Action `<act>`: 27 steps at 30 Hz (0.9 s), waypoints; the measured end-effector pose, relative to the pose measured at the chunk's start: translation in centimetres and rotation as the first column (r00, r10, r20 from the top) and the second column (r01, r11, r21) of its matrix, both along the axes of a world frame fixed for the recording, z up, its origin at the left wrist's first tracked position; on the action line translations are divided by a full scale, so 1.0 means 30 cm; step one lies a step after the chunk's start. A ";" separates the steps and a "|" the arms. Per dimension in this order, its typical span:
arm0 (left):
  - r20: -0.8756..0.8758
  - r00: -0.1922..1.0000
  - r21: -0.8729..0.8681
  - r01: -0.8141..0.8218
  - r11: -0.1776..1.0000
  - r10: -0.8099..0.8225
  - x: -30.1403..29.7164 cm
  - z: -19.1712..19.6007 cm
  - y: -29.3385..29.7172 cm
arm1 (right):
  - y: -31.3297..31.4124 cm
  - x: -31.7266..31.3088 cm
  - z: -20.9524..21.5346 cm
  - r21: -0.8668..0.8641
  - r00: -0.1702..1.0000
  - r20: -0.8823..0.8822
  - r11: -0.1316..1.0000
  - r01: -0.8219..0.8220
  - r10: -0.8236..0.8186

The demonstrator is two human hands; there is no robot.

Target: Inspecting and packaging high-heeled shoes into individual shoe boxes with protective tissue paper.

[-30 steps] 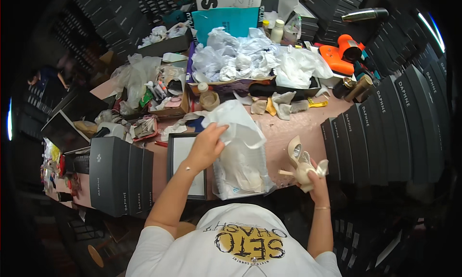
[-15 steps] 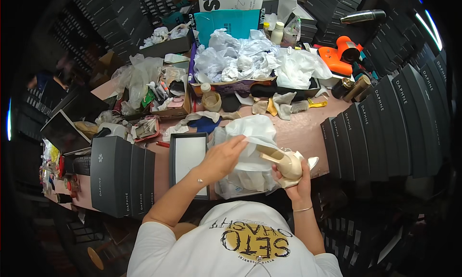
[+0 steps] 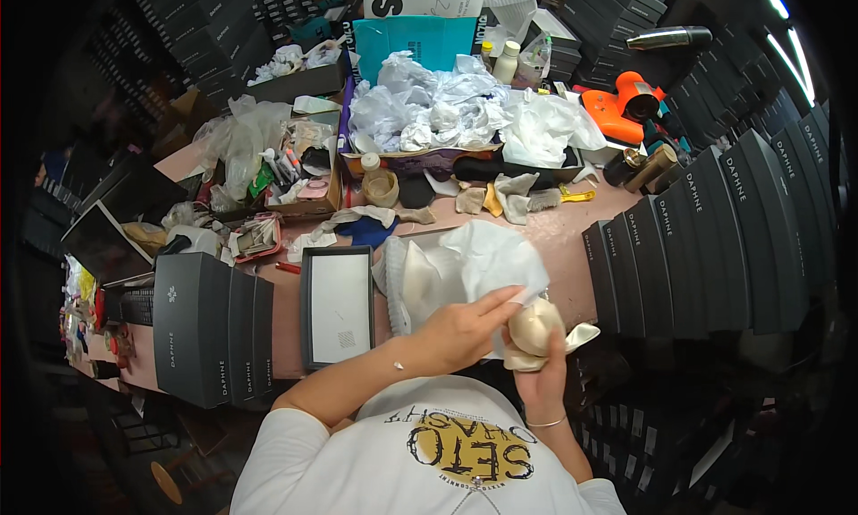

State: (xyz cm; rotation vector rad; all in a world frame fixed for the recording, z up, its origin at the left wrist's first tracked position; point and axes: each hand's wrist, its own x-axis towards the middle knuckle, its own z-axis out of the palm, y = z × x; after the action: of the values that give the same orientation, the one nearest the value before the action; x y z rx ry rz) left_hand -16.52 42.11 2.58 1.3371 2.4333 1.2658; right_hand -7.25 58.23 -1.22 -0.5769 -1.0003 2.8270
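Note:
A cream satin shoe (image 3: 536,325) with a bow-like end piece (image 3: 583,337) is in my right hand (image 3: 542,372), whose fingers wrap round it. My left hand (image 3: 460,333) is closed on a sheet of white tissue paper (image 3: 496,257), its fingertips against the shoe's near side. The paper stands up over the shoe and hides part of it. Behind my left hand lies an open box with a ribbed grey lining (image 3: 394,287). A pale, smooth shape (image 3: 418,278) rests in it among white paper; I cannot tell what it is. To its left is a shallow dark box part (image 3: 340,305) with a white inside.
Dark shoe boxes stand in rows at left (image 3: 192,327) and right (image 3: 706,238). At the back, a carton of crumpled paper (image 3: 429,104), bottles (image 3: 506,62) and an orange heat gun (image 3: 617,108) crowd the pink table (image 3: 567,247). Cloths and a yellow-handled brush (image 3: 576,196) lie before them.
My left hand has moved right and nearer, drawing the tissue paper over to the shoe. More of the box's inside shows. The whole view has shifted slightly left.

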 end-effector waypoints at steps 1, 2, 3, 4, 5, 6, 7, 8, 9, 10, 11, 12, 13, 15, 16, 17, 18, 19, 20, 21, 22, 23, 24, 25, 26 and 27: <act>-0.040 0.999 0.034 0.029 0.999 -0.028 0.017 0.010 0.032 | -0.042 0.010 -0.021 0.259 0.999 -0.022 0.965 0.048 -0.044; -0.125 0.991 0.032 0.047 0.998 -0.043 0.019 -0.001 0.061 | -0.051 0.003 -0.044 0.613 0.997 -0.066 0.790 0.001 0.050; -0.129 0.989 0.020 0.074 0.997 -0.071 0.022 -0.003 0.072 | -0.056 -0.003 -0.052 0.872 0.987 -0.065 0.489 -0.017 0.150; -0.132 0.986 0.008 0.101 0.995 -0.099 0.024 -0.003 0.082 | -0.052 -0.019 -0.049 0.886 0.985 -0.139 0.458 0.078 0.103; -0.140 0.982 0.000 0.129 0.992 -0.128 0.024 -0.004 0.096 | 0.007 -0.013 -0.161 0.492 0.999 -0.006 0.870 -0.044 0.054; -0.144 0.973 0.030 0.184 0.982 -0.178 0.040 -0.034 0.086 | 0.042 -0.022 -0.122 0.141 0.999 0.005 0.989 -0.044 0.044; -0.128 0.976 0.029 0.182 0.983 -0.177 0.044 -0.047 0.081 | 0.076 -0.037 -0.082 -0.228 0.999 0.020 0.973 -0.032 0.038; -0.116 0.976 0.025 0.191 0.981 -0.187 0.043 -0.055 0.085 | 0.111 -0.045 -0.082 -0.314 0.993 -0.115 0.946 -0.073 0.039; -0.103 0.975 0.021 0.198 0.980 -0.195 0.044 -0.059 0.090 | 0.095 -0.041 -0.091 -0.201 0.993 -0.112 0.978 -0.054 0.032; -0.131 0.977 0.084 0.179 0.980 -0.168 0.057 -0.053 0.105 | 0.059 -0.038 -0.099 -0.085 0.994 -0.109 0.996 -0.035 0.026; -0.146 0.978 0.078 0.160 0.984 -0.147 0.069 -0.052 0.127 | 0.035 -0.030 -0.101 0.032 0.995 -0.101 0.999 -0.021 0.024; -0.161 0.979 0.072 0.139 0.988 -0.126 0.079 -0.051 0.152 | 0.036 -0.019 -0.128 0.370 0.993 -0.105 0.929 -0.012 0.055; -0.177 0.979 0.067 0.117 0.991 -0.104 0.088 -0.052 0.162 | 0.040 -0.007 -0.182 0.664 0.991 -0.098 0.747 0.000 0.088; -0.157 0.974 0.063 0.175 0.982 -0.164 0.091 -0.089 0.157 | 0.067 -0.019 -0.191 0.452 0.993 -0.052 0.889 -0.071 0.107; -0.165 0.970 0.044 0.190 0.981 -0.180 0.112 -0.091 0.154 | 0.101 -0.039 -0.181 0.179 0.994 -0.042 0.979 -0.094 0.103; -0.160 0.969 0.020 0.196 0.980 -0.190 0.131 -0.093 0.145 | 0.121 -0.044 -0.171 0.059 0.991 -0.047 0.991 -0.122 0.125; -0.182 0.972 0.141 0.179 0.974 -0.152 0.113 -0.113 0.156 | 0.110 -0.041 -0.179 0.128 0.989 -0.039 0.982 -0.137 0.143; -0.165 0.975 0.149 0.175 0.973 -0.150 0.127 -0.109 0.168 | 0.090 -0.027 -0.186 0.266 0.987 -0.028 0.953 -0.145 0.158; -0.149 0.978 0.160 0.166 0.973 -0.142 0.144 -0.082 0.182 | 0.082 -0.026 -0.188 0.382 0.984 -0.020 0.911 -0.156 0.177; -0.134 0.982 0.171 0.154 0.973 -0.132 0.154 -0.069 0.194 | 0.071 -0.038 -0.201 0.511 0.983 -0.024 0.847 -0.146 0.184; -0.134 0.982 0.139 0.149 0.979 -0.130 0.143 -0.105 0.204 | 0.069 -0.052 -0.206 0.646 0.982 -0.037 0.753 -0.120 0.187; -0.092 0.975 0.115 0.212 0.970 -0.202 0.138 -0.101 0.195 | 0.077 -0.069 -0.202 0.770 0.981 -0.059 0.634 -0.075 0.187; -0.043 0.964 0.083 0.265 0.961 -0.262 0.135 -0.086 0.169 | 0.090 -0.103 -0.203 0.878 0.973 -0.097 0.479 -0.015 0.208; 0.012 0.948 0.057 0.318 0.946 -0.319 0.135 -0.080 0.147 | 0.110 -0.137 -0.204 0.954 0.964 -0.113 0.298 0.038 0.239; 0.148 0.916 0.082 0.364 0.928 -0.373 0.156 -0.113 0.116 | 0.152 -0.168 -0.220 0.993 0.956 -0.100 0.088 0.078 0.277; 0.168 0.939 0.150 0.278 0.949 -0.302 0.189 -0.198 0.072 | 0.198 -0.196 -0.254 0.994 0.948 -0.016 -0.100 0.051 0.319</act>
State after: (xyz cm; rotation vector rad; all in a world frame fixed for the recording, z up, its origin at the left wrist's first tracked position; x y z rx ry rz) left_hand -10.86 44.26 -3.36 1.4652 1.9728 1.4093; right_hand -13.12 64.16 -8.85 0.1687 -2.6635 1.1640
